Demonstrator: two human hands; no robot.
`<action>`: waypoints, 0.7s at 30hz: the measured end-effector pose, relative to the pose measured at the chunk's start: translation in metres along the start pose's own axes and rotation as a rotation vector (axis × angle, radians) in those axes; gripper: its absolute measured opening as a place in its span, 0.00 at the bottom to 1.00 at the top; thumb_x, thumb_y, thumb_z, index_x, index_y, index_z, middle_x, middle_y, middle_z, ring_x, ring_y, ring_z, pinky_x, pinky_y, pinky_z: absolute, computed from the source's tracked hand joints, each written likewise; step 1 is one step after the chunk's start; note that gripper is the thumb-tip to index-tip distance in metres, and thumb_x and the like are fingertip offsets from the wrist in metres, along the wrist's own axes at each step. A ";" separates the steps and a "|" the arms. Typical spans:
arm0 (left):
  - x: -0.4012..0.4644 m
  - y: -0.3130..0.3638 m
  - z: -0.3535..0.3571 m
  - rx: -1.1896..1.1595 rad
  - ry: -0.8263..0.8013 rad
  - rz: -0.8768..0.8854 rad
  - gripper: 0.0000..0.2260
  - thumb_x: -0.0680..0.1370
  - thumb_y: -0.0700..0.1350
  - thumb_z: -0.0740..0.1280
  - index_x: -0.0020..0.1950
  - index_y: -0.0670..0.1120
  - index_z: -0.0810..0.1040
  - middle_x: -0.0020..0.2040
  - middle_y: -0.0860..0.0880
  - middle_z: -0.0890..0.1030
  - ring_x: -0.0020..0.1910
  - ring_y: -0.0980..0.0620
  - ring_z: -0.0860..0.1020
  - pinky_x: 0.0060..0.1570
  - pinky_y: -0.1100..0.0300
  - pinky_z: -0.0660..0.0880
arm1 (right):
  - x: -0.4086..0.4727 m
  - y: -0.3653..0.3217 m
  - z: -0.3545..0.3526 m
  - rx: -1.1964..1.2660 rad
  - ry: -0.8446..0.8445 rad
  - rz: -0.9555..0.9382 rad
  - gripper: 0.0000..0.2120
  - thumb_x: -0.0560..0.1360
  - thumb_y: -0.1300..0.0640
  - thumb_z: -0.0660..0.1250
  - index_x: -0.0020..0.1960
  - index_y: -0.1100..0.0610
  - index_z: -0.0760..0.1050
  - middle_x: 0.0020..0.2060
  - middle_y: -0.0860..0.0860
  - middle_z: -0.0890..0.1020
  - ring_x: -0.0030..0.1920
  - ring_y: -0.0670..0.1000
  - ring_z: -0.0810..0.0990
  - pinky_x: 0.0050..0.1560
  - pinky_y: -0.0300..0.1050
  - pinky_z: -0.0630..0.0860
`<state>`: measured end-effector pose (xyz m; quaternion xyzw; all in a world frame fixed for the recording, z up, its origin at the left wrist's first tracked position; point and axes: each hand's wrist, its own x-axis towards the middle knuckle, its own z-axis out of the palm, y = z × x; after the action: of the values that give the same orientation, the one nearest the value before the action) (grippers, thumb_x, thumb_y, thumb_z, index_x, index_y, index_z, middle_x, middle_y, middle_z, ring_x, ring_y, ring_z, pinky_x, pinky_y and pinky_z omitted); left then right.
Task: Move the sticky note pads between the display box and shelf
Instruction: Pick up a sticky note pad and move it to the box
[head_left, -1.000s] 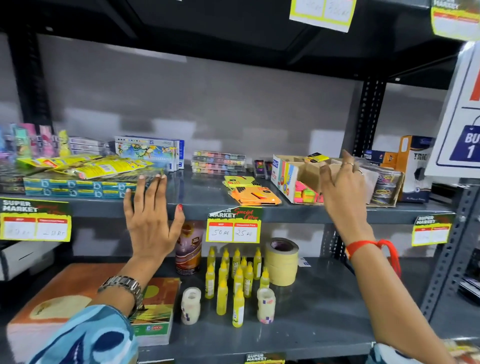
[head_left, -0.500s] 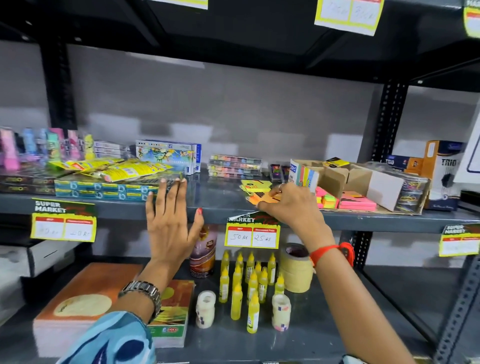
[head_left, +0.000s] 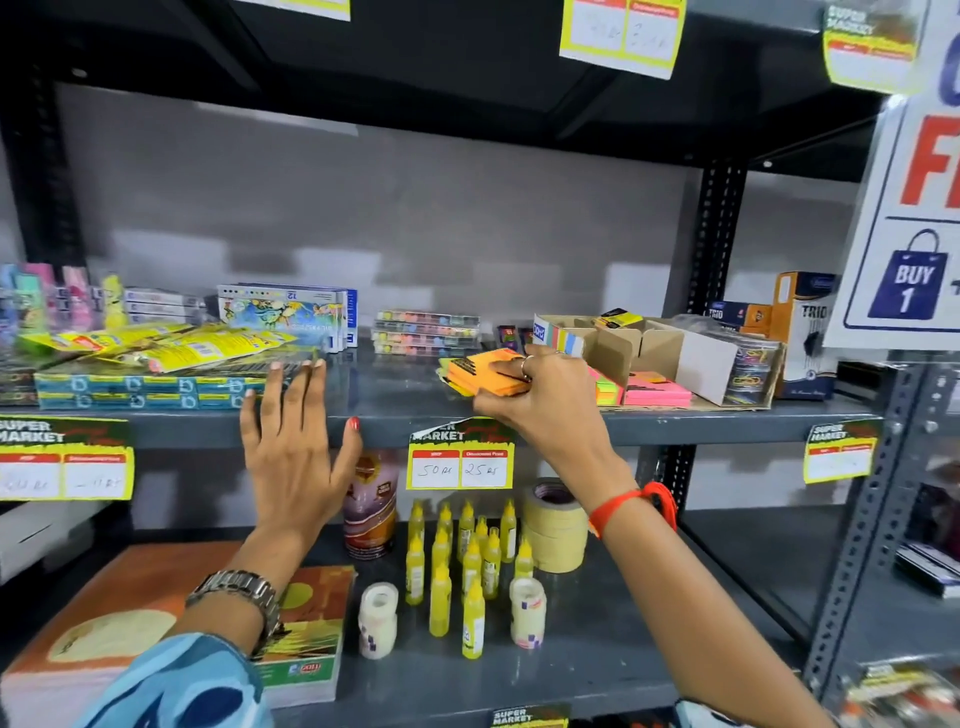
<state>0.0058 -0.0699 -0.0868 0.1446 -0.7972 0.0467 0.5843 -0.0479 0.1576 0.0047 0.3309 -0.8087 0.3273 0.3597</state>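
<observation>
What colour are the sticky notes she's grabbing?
Orange sticky note pads, seen in the head view.

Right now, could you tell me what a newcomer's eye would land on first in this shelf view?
Probably the right hand gripping a stack of orange sticky note pads on the middle shelf, just left of the cardboard display box holding pink pads. Next, the left hand spread open against the shelf edge, and the cluster of yellow glue bottles on the shelf below.
</observation>
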 end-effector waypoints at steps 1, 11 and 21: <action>0.000 0.000 0.000 0.000 0.001 -0.001 0.29 0.79 0.55 0.52 0.73 0.37 0.66 0.68 0.37 0.72 0.72 0.39 0.62 0.72 0.45 0.51 | 0.002 0.000 -0.003 0.014 0.026 0.010 0.19 0.63 0.45 0.70 0.43 0.60 0.84 0.31 0.57 0.79 0.33 0.54 0.75 0.32 0.47 0.71; -0.002 0.006 0.000 -0.060 0.017 -0.066 0.28 0.79 0.54 0.52 0.72 0.37 0.66 0.68 0.37 0.72 0.74 0.40 0.60 0.72 0.45 0.48 | 0.022 0.048 -0.075 -0.027 0.297 0.209 0.18 0.63 0.47 0.72 0.39 0.62 0.82 0.32 0.62 0.84 0.35 0.61 0.81 0.39 0.55 0.79; -0.007 0.019 0.004 -0.073 0.020 -0.099 0.29 0.79 0.54 0.51 0.74 0.37 0.63 0.73 0.39 0.66 0.76 0.40 0.52 0.74 0.47 0.37 | 0.004 0.115 -0.066 -0.089 0.236 0.446 0.16 0.66 0.48 0.73 0.45 0.59 0.83 0.34 0.55 0.84 0.38 0.55 0.80 0.38 0.45 0.77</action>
<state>-0.0015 -0.0512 -0.0927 0.1619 -0.7842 -0.0101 0.5989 -0.1145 0.2721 0.0092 0.0875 -0.8278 0.3988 0.3848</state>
